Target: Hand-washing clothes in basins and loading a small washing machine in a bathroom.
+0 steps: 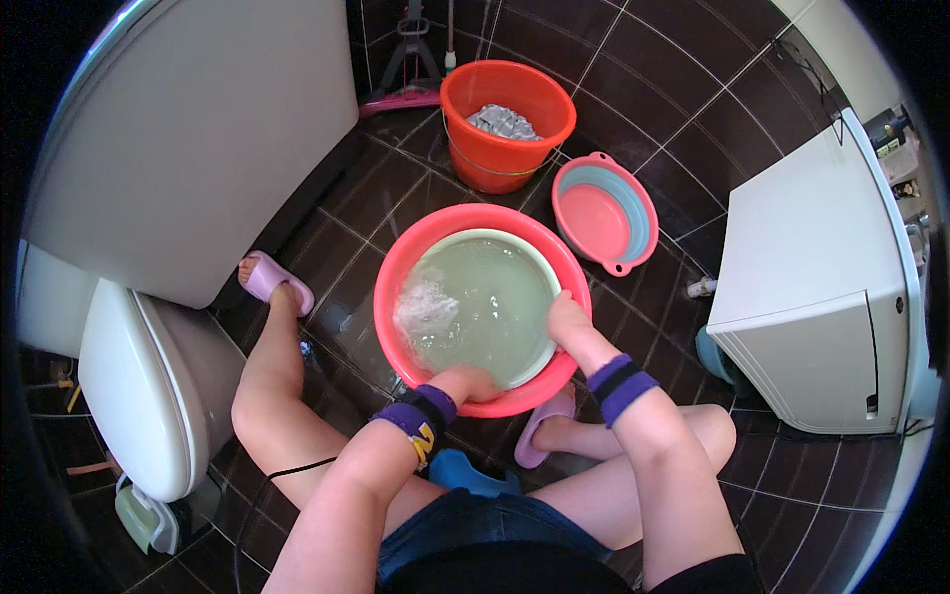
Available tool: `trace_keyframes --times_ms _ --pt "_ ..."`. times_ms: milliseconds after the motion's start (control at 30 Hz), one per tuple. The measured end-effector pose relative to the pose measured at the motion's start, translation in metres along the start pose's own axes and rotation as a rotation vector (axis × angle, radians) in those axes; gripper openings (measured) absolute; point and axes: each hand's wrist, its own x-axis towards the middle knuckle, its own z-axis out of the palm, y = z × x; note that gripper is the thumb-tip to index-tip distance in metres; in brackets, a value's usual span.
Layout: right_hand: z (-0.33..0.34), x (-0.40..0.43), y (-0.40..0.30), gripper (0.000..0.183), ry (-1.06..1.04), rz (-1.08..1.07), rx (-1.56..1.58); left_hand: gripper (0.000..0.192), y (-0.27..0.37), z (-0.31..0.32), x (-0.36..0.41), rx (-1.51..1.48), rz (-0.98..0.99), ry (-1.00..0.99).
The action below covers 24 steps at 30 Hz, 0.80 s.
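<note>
A pale green basin (pixel 551 278) sits inside a larger pink-red plastic basin (pixel 393 260) on the floor between my legs. Cloudy water (pixel 482 312) fills it, with white, churned water (pixel 427 306) at its left side, where the rim cannot be made out. My right hand (pixel 570 321) grips the pale basin's rim on the right. At the near side, my left hand (pixel 471 384) reaches down into the basins; its fingers are hidden, so its hold is unclear. Purple and black bands wrap both wrists.
Behind the basins stands an orange-red bucket (pixel 493 160) holding grey cloth (pixel 505 122). A pink and blue collapsible basin (pixel 594 219) lies beside it. A white toilet (pixel 141 393) is at left, a white cabinet (pixel 805 297) at right, and a pink broom (pixel 401 100) at the back.
</note>
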Motion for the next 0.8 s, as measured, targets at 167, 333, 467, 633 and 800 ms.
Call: trace_keyframes --times_ms 167,333,467,633,800 --pt "-0.034 -0.061 -0.038 0.049 0.107 -0.39 -0.333 0.054 0.031 0.006 -0.002 -0.309 0.258 0.289" --pt "-0.056 -0.104 -0.074 0.051 0.309 -0.758 -0.322 0.046 0.045 0.008 -0.009 -0.682 0.445 0.674" --pt "-0.063 -0.126 -0.092 0.043 0.386 -0.883 -0.239 0.049 0.058 0.002 -0.035 -0.991 0.609 0.684" --pt "-0.088 -0.162 -0.106 0.044 0.362 -0.926 -0.214 0.048 0.088 -0.016 -0.073 -1.174 0.718 0.662" --pt "-0.1 -0.191 -0.106 0.049 0.321 -0.939 -0.014 0.046 0.098 -0.016 -0.092 -1.342 0.788 0.618"
